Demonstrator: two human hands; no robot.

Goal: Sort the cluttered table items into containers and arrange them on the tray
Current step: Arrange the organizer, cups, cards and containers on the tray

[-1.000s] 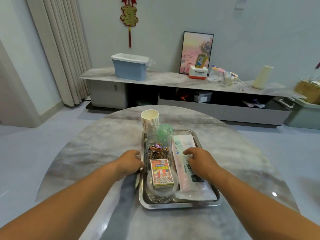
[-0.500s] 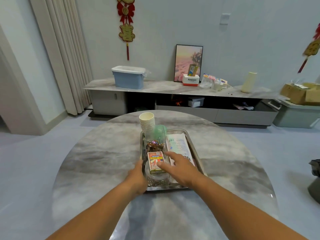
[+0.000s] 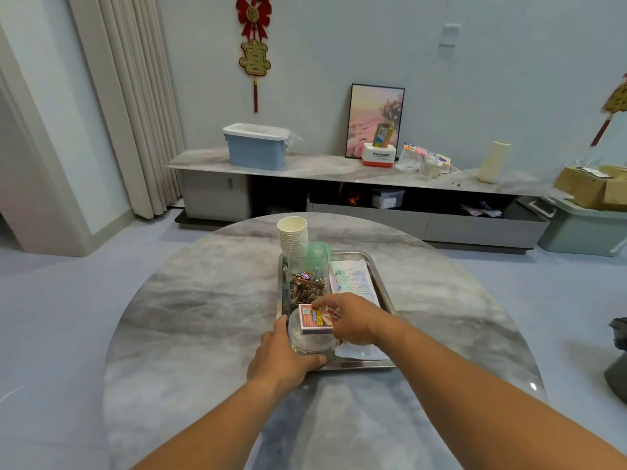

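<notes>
A steel tray [image 3: 382,283] sits in the middle of the round marble table [image 3: 203,317]. On it stand a clear round container [image 3: 310,344] with a red matchbox [image 3: 317,319] lying on its top, a clear box of small clips [image 3: 307,286], a green cup [image 3: 317,249] and a white plastic packet [image 3: 353,279]. A stack of paper cups [image 3: 292,234] stands at the tray's far left corner. My left hand [image 3: 283,359] grips the round container from the near left side. My right hand [image 3: 353,320] holds the matchbox by its right end.
A low marble sideboard [image 3: 322,169] runs along the far wall with a blue bin [image 3: 254,147], a framed picture [image 3: 375,120] and small items. A dark object [image 3: 619,364] stands on the floor at the right.
My left hand slid from the tray's left rim to the round container. My right hand left the white packet and took hold of the matchbox. The camera pulled back.
</notes>
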